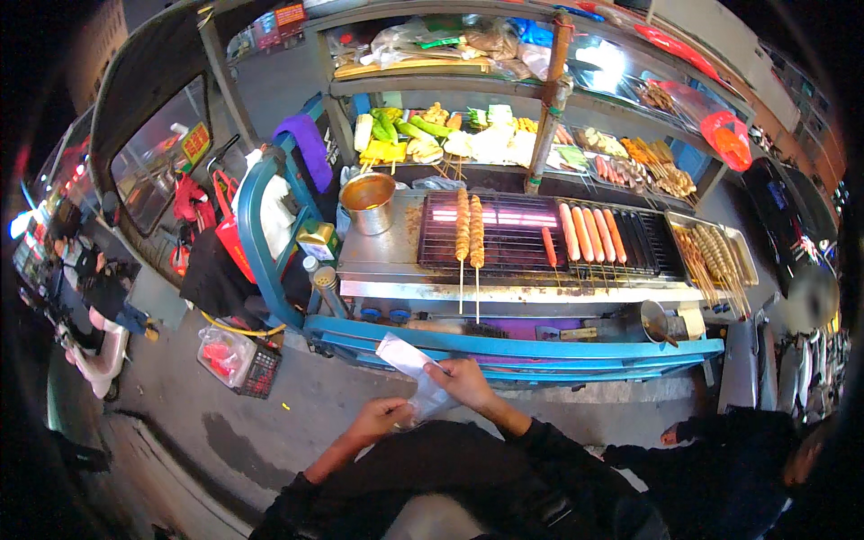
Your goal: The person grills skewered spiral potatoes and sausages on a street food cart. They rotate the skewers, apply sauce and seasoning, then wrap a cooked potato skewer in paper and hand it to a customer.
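My left hand [383, 417] grips the lower part of a thin white bag [426, 386], which looks like paper or plastic. My right hand [466, 385] holds the bag's upper right side between thumb and fingers. The bag hangs slanted in front of the blue cart frame. Beyond it, two skewers of spiral-cut food [476, 233] lie on the wire grill [513, 233], their sticks pointing towards me. To their right are a small red sausage [549, 247] and several larger sausages on sticks [586, 235].
A steel pot of sauce [367, 204] stands on the griddle's left. A metal tray [739, 256] of skewers is at the right. Shelves of skewered food [499, 145] rise behind. The blue cart rail [540, 353] crosses before me; a crate [260, 372] stands lower left. A person [729, 459] is at lower right.
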A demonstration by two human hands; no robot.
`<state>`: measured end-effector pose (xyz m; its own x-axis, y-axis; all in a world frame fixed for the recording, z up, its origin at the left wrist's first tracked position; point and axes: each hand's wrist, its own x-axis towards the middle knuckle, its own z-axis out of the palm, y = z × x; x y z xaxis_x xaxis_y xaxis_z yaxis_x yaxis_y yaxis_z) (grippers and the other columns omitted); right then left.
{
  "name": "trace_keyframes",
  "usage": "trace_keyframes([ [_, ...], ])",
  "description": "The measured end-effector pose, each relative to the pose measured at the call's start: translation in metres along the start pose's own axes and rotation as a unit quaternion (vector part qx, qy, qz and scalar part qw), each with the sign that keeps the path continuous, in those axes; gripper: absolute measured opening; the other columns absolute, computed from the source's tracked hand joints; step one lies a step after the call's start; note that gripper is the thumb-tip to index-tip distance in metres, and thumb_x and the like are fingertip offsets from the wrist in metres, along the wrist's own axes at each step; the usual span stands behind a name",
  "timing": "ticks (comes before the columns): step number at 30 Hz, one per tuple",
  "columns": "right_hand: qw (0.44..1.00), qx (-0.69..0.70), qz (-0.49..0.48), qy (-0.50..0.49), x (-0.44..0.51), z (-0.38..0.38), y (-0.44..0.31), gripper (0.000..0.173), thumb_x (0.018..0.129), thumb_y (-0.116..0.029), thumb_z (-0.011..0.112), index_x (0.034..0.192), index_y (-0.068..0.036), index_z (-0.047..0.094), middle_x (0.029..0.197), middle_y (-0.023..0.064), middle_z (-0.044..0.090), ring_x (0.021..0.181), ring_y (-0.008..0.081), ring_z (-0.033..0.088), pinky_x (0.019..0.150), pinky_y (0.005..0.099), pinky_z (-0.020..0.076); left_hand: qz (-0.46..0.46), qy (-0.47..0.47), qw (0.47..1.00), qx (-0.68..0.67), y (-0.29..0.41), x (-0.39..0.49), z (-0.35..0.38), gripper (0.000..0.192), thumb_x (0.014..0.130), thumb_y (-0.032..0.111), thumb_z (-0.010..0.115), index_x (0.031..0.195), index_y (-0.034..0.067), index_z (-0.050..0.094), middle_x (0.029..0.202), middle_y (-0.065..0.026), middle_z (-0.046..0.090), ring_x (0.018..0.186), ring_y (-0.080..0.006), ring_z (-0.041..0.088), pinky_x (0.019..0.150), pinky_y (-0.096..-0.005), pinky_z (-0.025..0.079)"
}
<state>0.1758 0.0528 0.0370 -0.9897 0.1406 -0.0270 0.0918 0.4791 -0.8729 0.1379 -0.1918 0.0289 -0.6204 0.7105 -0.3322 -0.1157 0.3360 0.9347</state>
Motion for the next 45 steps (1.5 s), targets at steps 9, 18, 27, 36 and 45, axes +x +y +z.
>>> trace_keyframes([
  [9, 0.996, 0.071, -0.054, 0.003, 0.006, 0.009, -0.012, 0.033, 0.1, -0.032, 0.067, 0.084, -0.003, 0.073, 0.06, 0.0047, 0.06, 0.053, 0.0089, 0.052, 0.051, 0.0304, 0.0429, 0.039, 0.073, 0.997, 0.006, 0.01, -0.014, -0.013, 0.022, 0.1, 0.023, 0.068, 0.108, 0.003, 0.073, 0.096, -0.0036, 0.075, 0.087, -0.0094, 0.066, 0.079, -0.0289, 0.053],
  [18, 0.994, 0.024, -0.097, 0.044, 0.062, 0.062, -0.06, 0.02, 0.1, -0.021, 0.068, 0.103, -0.003, 0.073, 0.069, 0.0064, 0.067, 0.061, 0.0092, 0.058, 0.056, 0.0286, 0.047, 0.144, 0.138, 0.973, 0.117, -0.001, -0.009, -0.101, 0.023, 0.098, 0.026, 0.069, 0.106, 0.004, 0.072, 0.092, -0.0103, 0.075, 0.086, -0.0141, 0.07, 0.074, -0.0345, 0.054],
  [27, 0.944, -0.092, -0.302, -0.098, 0.148, 0.194, -0.149, 0.092, 0.079, -0.01, 0.082, 0.156, -0.008, 0.032, 0.133, 0.0195, 0.064, 0.116, 0.0398, 0.066, 0.091, 0.0417, 0.057, 0.245, 0.241, 0.939, 0.014, -0.031, 0.004, -0.246, 0.047, 0.088, 0.011, 0.073, 0.133, 0.007, 0.057, 0.118, -0.0137, 0.067, 0.106, -0.0188, 0.065, 0.09, -0.0353, 0.052],
  [36, 0.976, -0.11, -0.174, -0.078, 0.189, 0.231, -0.181, 0.1, 0.085, -0.005, 0.077, 0.161, -0.01, 0.011, 0.14, 0.0228, 0.059, 0.114, 0.0364, 0.068, 0.091, 0.0433, 0.0565, 0.149, 0.246, 0.954, 0.082, -0.027, 0.01, -0.368, 0.038, 0.087, 0.014, 0.07, 0.124, 0.005, 0.066, 0.124, -0.0157, 0.068, 0.119, -0.0356, 0.062, 0.103, -0.0449, 0.048],
  [45, 0.995, -0.093, -0.022, 0.003, 0.149, 0.202, -0.136, 0.078, 0.085, -0.001, 0.079, 0.151, -0.006, 0.038, 0.134, 0.0196, 0.064, 0.109, 0.0286, 0.071, 0.088, 0.0391, 0.0596, 0.294, 0.519, 0.789, 0.148, 0.029, 0.092, -0.657, 0.008, 0.093, 0.004, 0.062, 0.094, 0.009, 0.067, 0.082, -0.0024, 0.064, 0.074, -0.0124, 0.061, 0.067, -0.0294, 0.05],
])
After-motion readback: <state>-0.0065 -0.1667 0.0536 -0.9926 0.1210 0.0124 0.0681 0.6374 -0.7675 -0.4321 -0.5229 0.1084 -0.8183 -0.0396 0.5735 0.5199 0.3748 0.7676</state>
